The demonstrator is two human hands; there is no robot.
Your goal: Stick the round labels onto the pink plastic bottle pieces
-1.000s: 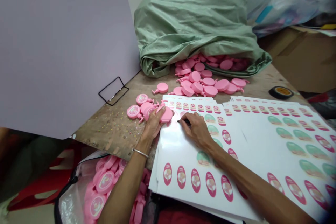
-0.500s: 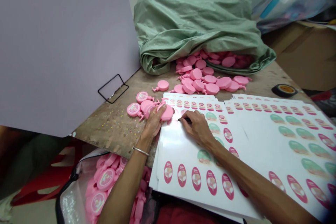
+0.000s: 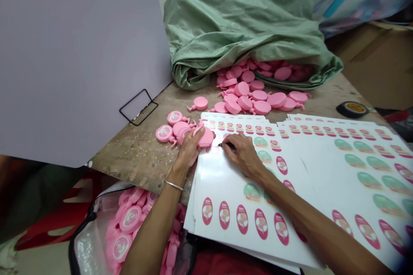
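My left hand (image 3: pixel 189 150) is closed on a pink round plastic piece (image 3: pixel 205 137) at the left edge of a sticker sheet (image 3: pixel 222 176). Pinched in my right hand (image 3: pixel 241 152) is a small dark pointed tool (image 3: pixel 220 145), its tip at the sheet near that piece; the rest of the tool is hidden by the fingers. Printed stickers, pink ovals and green shapes among them, fill parts of the sheet. Beside my left hand lie several more pink pieces, two of them showing a round picture label (image 3: pixel 164 133).
A green cloth sack (image 3: pixel 241 21) spills pink pieces (image 3: pixel 261 107) onto the wooden table (image 3: pixel 129 154). Black tape (image 3: pixel 352 109) lies at the right, a black wire stand (image 3: pixel 138 107) at the left. Below the table edge, an open clear bag (image 3: pixel 87 240) holds labelled pink pieces.
Both hands keep nearly the same place and grip. The view has shifted very slightly.
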